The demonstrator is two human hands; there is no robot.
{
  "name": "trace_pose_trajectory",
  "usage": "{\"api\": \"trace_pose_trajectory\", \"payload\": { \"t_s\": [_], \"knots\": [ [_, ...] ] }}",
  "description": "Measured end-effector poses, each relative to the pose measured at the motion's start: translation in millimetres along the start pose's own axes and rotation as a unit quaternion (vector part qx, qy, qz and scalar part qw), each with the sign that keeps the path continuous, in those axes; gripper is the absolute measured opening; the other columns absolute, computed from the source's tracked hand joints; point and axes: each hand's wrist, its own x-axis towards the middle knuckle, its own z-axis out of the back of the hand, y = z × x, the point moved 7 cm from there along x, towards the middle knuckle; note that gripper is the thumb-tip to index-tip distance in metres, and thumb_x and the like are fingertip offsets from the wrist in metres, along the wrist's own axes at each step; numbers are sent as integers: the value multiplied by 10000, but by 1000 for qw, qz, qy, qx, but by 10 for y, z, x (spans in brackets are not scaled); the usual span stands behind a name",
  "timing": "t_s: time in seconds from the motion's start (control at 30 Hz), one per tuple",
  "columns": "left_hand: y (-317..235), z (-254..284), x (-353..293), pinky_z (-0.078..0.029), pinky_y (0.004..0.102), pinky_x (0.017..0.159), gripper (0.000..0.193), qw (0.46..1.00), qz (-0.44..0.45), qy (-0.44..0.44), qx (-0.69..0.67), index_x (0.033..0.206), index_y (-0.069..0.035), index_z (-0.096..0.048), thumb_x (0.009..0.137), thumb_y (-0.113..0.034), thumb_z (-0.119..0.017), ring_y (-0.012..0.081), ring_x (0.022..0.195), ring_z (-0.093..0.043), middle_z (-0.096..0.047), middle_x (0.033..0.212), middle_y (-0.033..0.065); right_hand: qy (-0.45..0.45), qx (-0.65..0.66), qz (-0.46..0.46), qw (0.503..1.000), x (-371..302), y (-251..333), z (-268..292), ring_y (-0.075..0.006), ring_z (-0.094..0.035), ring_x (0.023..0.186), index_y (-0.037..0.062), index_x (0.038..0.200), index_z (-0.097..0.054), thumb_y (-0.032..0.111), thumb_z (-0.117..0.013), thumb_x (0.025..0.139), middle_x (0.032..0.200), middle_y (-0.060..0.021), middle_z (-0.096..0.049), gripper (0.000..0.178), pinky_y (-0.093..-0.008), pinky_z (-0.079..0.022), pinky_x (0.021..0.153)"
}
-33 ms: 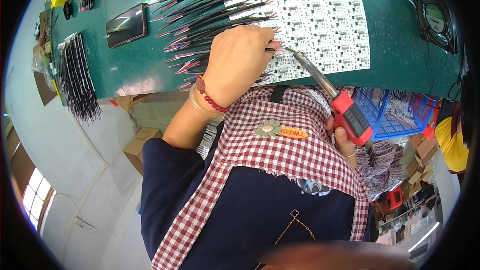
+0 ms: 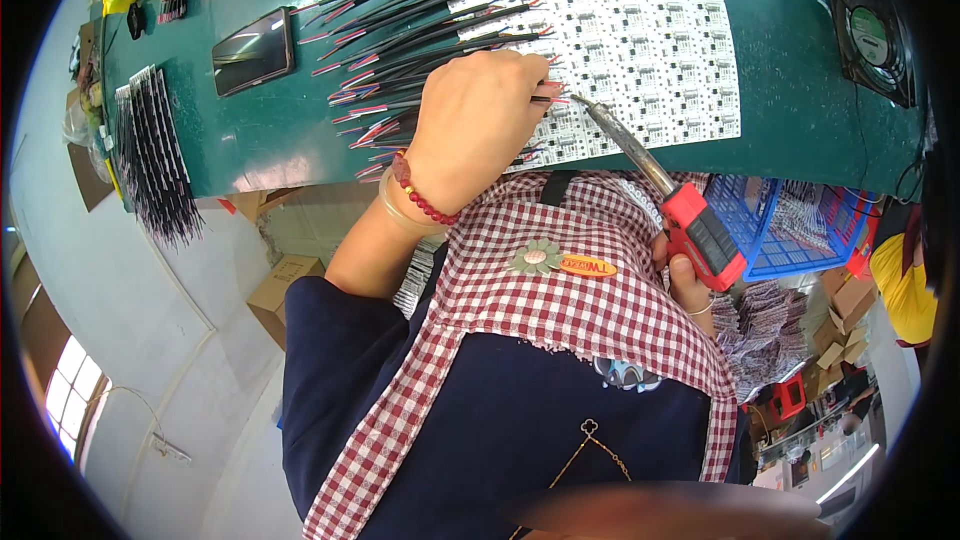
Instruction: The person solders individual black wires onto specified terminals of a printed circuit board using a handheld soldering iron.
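Note:
My left hand, with a red bead bracelet at the wrist, pinches a thin black cable whose bared ends lie on a white circuit board panel. In my right hand is a soldering iron with a red and black handle. Its metal tip points up and left, close to the cable end; whether they touch, I cannot tell. Many black cables with red, white and blue wire ends lie in rows along the panel's left edge. My left palm side is hidden.
A phone lies on the green table, left of the cables. More cables hang over the left edge. A black fan stands at the far right. A blue basket is below the table's right edge, near the iron.

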Motion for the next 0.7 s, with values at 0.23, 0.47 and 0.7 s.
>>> {"api": "trace_pose_trajectory", "payload": {
  "t_s": [0.23,0.47,0.7],
  "knots": [
    [-1,0,-6,-470,408,599,186,1000,-10,-8,14,763,-48,-619,799,-225,-666,328,684,-609,-626,726,126,-27,46,2,999,15,44,-10,-133,-553,605,-13,860,-635,375,-713,783,710,-60,-593,404,-255,-427,545],
    [-2,-9,0,-472,408,605,191,999,-9,4,36,759,-47,-619,800,-229,-663,325,687,-610,-626,724,129,-38,78,24,996,26,95,-3,-144,-543,569,-27,848,-629,431,-696,788,668,-58,-592,466,-261,-422,509],
    [9,11,-12,-477,398,622,152,1000,-11,22,-3,799,-19,-600,813,-165,-641,332,711,-617,-633,766,143,-22,45,15,999,16,29,20,-136,-539,565,-25,827,-625,454,-687,784,665,-52,-589,485,-262,-422,512]
  ]
}}
